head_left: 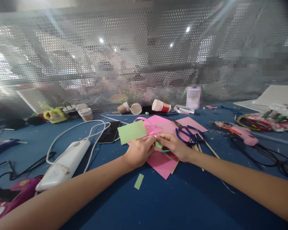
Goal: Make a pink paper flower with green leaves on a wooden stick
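Note:
My left hand (138, 150) and my right hand (174, 147) meet over the pink paper (160, 164), fingertips pinched together. Between them shows a small green paper piece (158, 144), partly hidden by the fingers. A thin teal edge (165, 151) sticks out under my right hand's fingers; what it belongs to cannot be made out. Behind my left hand lies a larger green paper sheet (132, 131). Dark-blue-handled scissors (188, 134) rest on the pink sheets beyond my right hand. A small green paper strip (139, 181) is on the blue table nearer to me.
Left are a white power bank (67, 163) with a cable, a black phone (109, 132) and a magenta tool (16, 195). Wooden sticks (210, 147) and a pink glue gun (242, 134) lie right. Paper cups (161, 105) lie along the back by a perforated metal panel (144, 57).

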`<state>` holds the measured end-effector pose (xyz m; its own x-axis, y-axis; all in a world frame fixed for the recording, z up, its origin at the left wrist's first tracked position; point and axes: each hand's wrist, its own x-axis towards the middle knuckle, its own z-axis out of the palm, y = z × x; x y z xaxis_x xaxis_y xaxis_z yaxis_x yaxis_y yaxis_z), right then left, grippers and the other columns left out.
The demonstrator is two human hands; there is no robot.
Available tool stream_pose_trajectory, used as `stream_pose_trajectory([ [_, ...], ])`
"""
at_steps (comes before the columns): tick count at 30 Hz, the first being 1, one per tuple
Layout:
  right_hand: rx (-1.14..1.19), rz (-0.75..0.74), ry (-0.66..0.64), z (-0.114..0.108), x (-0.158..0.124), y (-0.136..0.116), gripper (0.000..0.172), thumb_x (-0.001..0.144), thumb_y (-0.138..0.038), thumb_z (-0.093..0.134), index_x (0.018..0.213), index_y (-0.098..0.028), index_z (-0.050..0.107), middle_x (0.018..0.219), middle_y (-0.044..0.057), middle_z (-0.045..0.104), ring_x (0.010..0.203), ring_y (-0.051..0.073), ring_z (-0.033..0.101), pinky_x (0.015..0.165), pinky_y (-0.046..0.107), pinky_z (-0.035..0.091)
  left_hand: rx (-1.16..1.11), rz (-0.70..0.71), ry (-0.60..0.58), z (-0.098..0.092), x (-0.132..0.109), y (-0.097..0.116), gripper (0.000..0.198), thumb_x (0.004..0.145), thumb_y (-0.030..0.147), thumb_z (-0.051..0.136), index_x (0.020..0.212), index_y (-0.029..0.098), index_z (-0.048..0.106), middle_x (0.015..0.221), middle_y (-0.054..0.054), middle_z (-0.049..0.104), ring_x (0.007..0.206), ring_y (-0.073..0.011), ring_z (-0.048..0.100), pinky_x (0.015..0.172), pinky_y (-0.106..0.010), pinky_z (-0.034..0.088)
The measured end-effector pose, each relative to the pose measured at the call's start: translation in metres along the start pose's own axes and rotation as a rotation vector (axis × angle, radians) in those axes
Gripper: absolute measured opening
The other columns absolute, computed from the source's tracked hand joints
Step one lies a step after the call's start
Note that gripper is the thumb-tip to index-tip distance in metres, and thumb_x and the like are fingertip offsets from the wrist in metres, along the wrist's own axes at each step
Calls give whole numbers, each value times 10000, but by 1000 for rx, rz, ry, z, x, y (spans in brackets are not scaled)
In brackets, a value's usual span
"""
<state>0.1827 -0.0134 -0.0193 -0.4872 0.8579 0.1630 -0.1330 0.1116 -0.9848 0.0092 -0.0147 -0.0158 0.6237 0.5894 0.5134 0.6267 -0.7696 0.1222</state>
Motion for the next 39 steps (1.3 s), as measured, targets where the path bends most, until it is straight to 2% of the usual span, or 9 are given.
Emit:
stream_pose_trajectory([
  [4,-33,-28,19,1,0,0,423,752,-576,620,702,-171,507,493,-88,389,390,45,331,355,191,256,84,37,51,0,-1,2,282,955,372,349,881,154,510,605,-1,584,518,-125,567,479,-214,373],
  [9,-55,-48,56,2,-1,2,425,751,-588,614,710,-182,497,502,-86,400,388,53,352,360,202,279,169,51,82,1,-1,4,238,957,323,355,907,150,511,632,-13,599,551,-129,594,481,-210,377],
  [14,-91,-45,131,1,0,8,415,816,-582,544,691,-192,479,434,-85,420,304,57,342,301,200,229,197,-63,23,1,1,5,230,949,338,368,968,158,510,702,-40,651,592,-149,631,500,-217,410],
  [19,-84,-76,189,0,1,11,391,833,-560,542,711,-194,481,434,-85,431,289,54,356,297,192,250,128,-142,-44,2,4,4,236,936,350,404,1067,167,476,808,-57,690,618,-176,661,543,-260,460],
  [27,-81,-79,157,1,1,11,393,829,-564,548,707,-199,470,448,-83,433,285,57,349,286,196,233,86,-126,-51,4,3,1,186,922,306,432,1028,157,469,762,-38,676,610,-176,647,525,-255,437],
  [31,-113,-133,181,2,0,12,414,846,-601,491,720,-207,470,440,-75,421,302,75,362,299,212,265,-10,-176,-37,4,4,1,158,924,260,395,1040,170,454,685,2,633,551,-149,607,515,-238,414],
  [35,-299,-248,211,-1,-3,8,438,916,-586,346,705,-211,432,472,-51,443,361,90,406,366,229,311,-214,-186,20,5,4,-2,157,919,237,359,1035,170,440,677,21,580,489,-105,538,521,-220,405],
  [39,-514,-361,190,-6,-5,5,412,929,-554,355,720,-206,424,539,-40,458,484,104,464,492,237,371,-311,-103,18,7,2,-5,198,941,309,324,1019,168,438,631,29,548,484,-107,508,518,-223,386],
])
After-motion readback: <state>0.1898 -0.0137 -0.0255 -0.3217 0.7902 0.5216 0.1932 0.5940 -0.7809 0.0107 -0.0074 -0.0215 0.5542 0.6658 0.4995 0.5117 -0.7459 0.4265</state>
